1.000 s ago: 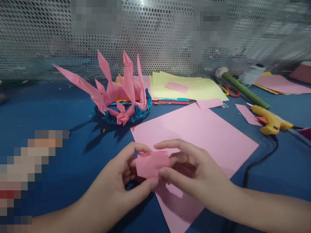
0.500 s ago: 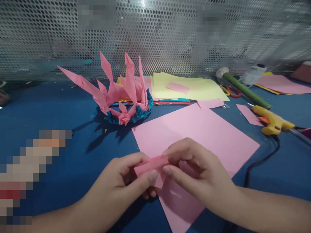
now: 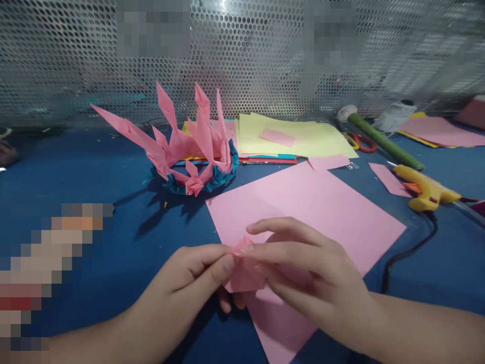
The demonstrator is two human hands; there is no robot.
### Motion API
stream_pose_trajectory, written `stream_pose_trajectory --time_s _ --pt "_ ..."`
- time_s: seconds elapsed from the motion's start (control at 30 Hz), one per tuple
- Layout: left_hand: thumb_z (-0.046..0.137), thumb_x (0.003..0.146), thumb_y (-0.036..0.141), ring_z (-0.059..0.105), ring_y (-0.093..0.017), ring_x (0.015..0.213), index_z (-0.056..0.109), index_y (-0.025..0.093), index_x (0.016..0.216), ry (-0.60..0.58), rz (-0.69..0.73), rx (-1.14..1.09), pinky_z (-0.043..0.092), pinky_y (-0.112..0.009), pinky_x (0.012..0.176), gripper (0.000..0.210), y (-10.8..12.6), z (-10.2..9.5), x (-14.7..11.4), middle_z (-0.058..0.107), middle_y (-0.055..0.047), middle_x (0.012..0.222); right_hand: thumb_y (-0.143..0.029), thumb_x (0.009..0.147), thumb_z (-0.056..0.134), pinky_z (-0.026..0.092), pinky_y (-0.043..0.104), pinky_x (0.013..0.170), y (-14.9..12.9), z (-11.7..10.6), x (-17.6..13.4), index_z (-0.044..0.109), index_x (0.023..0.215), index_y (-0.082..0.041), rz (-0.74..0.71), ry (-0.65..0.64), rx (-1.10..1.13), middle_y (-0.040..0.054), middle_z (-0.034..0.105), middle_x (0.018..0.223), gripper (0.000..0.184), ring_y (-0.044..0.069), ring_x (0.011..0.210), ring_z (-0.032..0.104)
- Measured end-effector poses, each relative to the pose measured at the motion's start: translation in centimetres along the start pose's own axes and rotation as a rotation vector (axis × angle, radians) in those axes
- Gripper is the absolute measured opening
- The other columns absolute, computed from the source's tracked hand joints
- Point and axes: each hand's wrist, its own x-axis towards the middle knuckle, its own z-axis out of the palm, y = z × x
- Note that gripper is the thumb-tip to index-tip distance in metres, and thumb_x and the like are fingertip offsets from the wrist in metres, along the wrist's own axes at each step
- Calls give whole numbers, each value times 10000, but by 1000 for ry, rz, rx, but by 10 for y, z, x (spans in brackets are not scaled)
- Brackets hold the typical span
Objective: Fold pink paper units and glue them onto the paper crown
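A small folded piece of pink paper [image 3: 244,280] is held between my two hands, above the lower left part of a large pink paper sheet [image 3: 322,207]. My left hand [image 3: 199,275] pinches its left side, thumb on top and fingers beneath. My right hand [image 3: 310,263] bends over its right side, with fingertips on the folded upper part and the index finger lifted apart. My right fingers cover part of the paper. Behind my hands stands a pink paper crown [image 3: 193,184] with tall folded points and a crumpled blue base.
Yellow sheets [image 3: 314,139] lie on other coloured paper at the back. Scissors [image 3: 364,143], a green rod [image 3: 384,140] and a yellow glue gun [image 3: 428,189] with a black cord [image 3: 394,260] are to the right. A perforated metal panel [image 3: 242,65] bounds the blue table.
The small pink paper has been turned and shows a pointed peak at its top. My right fingers have spread and moved left over it; my left thumb has shifted slightly left and up.
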Motion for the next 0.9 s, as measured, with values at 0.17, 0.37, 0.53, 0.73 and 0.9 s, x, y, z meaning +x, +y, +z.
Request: stream_pose_trajectory --time_s 0.17,0.37,0.53,0.73,0.9 --pt "516 964 348 627 -119 615 737 222 789 -1 -27 -38 520 -178 609 309 2 1 0 680 24 679 13 836 593 483 147 932 1 -1 0 746 1028 -204 56 -23 33 68 637 1105 328 109 1117 605" --pt "508 965 385 641 -142 647 749 253 873 24 -43 -78 539 -204 654 290 -3 1 -6 692 37 679 -24 843 629 507 156 825 4 0 3 756 945 -186 108 -59 70 46 666 957 230 99 905 655" --pt "495 976 355 645 -150 664 722 234 859 17 -82 -95 538 -216 667 283 -7 -2 -4 704 34 689 -34 886 587 512 194 767 4 -1 5 732 984 -193 133 -92 118 37 718 884 236 112 824 664" --pt "516 968 406 610 -128 638 706 225 845 -37 -55 -90 508 -190 601 290 1 0 -1 645 41 702 -51 925 552 533 211 774 7 1 3 714 1024 -223 119 -104 99 33 722 926 257 122 849 676" --pt "511 962 408 594 -130 600 691 211 828 -32 -83 -30 491 -196 586 299 1 0 1 638 35 648 -32 917 544 536 194 778 6 0 4 715 993 -187 97 -124 86 44 721 908 243 116 844 673"
